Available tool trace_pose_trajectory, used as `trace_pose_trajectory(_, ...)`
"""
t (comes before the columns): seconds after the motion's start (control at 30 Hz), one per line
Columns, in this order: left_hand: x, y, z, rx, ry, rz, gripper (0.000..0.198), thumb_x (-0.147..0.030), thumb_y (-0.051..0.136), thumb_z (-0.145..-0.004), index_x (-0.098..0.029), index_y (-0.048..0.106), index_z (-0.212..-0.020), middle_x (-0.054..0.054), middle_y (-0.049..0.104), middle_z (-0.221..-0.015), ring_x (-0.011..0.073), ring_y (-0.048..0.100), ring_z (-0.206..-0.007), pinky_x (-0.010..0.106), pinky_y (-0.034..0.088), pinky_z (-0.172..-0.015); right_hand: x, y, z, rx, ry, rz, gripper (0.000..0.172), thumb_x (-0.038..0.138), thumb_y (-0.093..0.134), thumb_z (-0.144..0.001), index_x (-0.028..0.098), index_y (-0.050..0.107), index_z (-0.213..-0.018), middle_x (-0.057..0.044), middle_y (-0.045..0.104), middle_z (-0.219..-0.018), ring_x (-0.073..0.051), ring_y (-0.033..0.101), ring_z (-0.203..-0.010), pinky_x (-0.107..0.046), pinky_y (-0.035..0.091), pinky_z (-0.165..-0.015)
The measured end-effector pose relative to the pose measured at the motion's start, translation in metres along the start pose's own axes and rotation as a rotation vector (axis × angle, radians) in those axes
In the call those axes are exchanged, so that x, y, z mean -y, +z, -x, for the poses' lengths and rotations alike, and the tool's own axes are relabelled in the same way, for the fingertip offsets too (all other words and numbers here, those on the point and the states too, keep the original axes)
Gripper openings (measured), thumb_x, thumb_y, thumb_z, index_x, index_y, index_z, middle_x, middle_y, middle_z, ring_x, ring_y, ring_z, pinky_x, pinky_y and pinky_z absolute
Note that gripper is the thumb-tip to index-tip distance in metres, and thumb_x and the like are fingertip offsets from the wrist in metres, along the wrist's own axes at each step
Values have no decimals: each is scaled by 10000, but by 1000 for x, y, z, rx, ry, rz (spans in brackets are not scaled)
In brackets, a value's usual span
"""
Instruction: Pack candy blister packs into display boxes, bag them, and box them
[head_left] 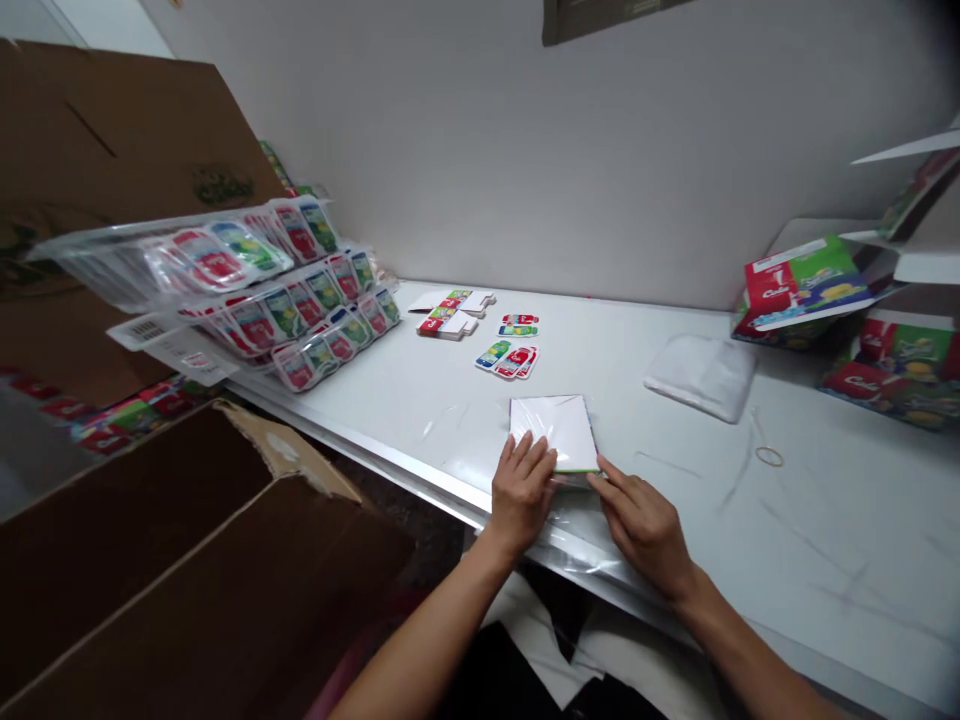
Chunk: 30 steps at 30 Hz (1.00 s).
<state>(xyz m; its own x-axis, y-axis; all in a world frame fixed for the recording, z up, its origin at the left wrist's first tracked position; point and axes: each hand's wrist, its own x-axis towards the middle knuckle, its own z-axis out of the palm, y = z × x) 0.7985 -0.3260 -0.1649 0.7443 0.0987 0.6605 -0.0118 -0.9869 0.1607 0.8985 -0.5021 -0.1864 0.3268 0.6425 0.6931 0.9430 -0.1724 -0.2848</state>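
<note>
A: Where do we find the white card [556, 420]?
B: On the table [832, 510], near its front edge; we see clear film [577, 540] along the card's near side.
A: Hands?
B: Left hand [522, 492] lies open, fingers flat on the card, probably so it doesn't slide. Right hand [645, 522] has fingertips at the near right corner, seemingly steadying that edge; whether it pinches, we cannot tell.
A: And the cutouts [511, 363]?
B: We note two small groups beyond the card, apart from it, perhaps to leave working room yet stay within reach.
</note>
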Motion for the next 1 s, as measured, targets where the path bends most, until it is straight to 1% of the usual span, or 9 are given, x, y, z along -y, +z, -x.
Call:
trace_pose_trajectory(0.1,-4,-13,6,-13,-223,18,616,-310,670,-803,-125,459,-1351,233,361,-1475,350,315,-1389,596,284,-1101,10,-12,4,3,-3,27,377,96,547,-866,172,559,-1236,-136,614,-1260,-250,629,-997,-410,505,-855)
trace_pose_trajectory(0.17,-3,-26,17,-37,-479,85,767,-383,732,-733,-136,417,-1388,235,365,-1466,378,354,-1354,598,312,-1072,18,-23,3,-5,21,-7,380,121,573,-853,178,556,-1228,-120,653,-1176,-252,628,-971,-417,500,-843)
trace_pose_trajectory(0.27,0,-43,43,-12,-992,450,615,-389,730,-713,-165,551,-1258,151,647,-1133,298,642,-984,474,496,-889,34,-33,-2,2,59,-138,308,126,567,-858,199,584,-1157,-77,684,-1025,-226,627,-916,-382,498,-808)
trace_pose_trajectory(0.37,0,-50,65,45,-1301,792,328,-397,701,-716,-119,675,-888,75,679,-721,182,638,-576,308,522,-591,53,-26,-10,96,127,-309,198,160,529,-898,218,609,-1070,-48,683,-971,-197,629,-895,-325,503,-766)
trace_pose_trajectory(0.47,-6,-53,76,53,-1390,924,332,-433,702,-694,-105,656,-724,81,680,-651,147,614,-489,237,464,-478,73,-6,-17,272,203,-436,155,231,498,-932,233,618,-1030,-37,672,-965,-186,630,-861,-312,504,-732)
trace_pose_trajectory(0.6,-14,-63,76,44,-1458,1116,400,-467,725,-644,-92,677,-775,100,711,-718,162,663,-586,256,518,-568,92,21,-19,455,220,-525,148,246,494,-931,245,629,-993,-27,653,-938,-191,617,-867,-326,487,-743)
trace_pose_trajectory(0.73,-19,-70,75,-1,-1507,1263,406,-436,732,-631,-91,678,-837,66,695,-691,150,655,-612,281,527,-655,103,36,-14,494,253,-549,129,253,519,-912,253,631,-975,-18,645,-898,-185,616,-812,-319,484,-727)
trace_pose_trajectory(0.9,-26,-70,74,-24,-1477,1379,303,-394,695,-666,-103,655,-739,29,650,-631,107,593,-558,216,438,-586,108,41,-14,460,236,-440,100,265,508,-899,239,604,-896,-33,633,-832,-209,609,-796,-316,469,-666)
trace_pose_trajectory(1.0,-30,-69,73,-44,-1481,1376,284,-383,689,-666,-112,649,-740,26,648,-637,113,590,-573,218,428,-587,104,39,-19,531,220,-411,88,238,506,-883,234,591,-866,-28,623,-820,-203,599,-776,-311,460,-660)
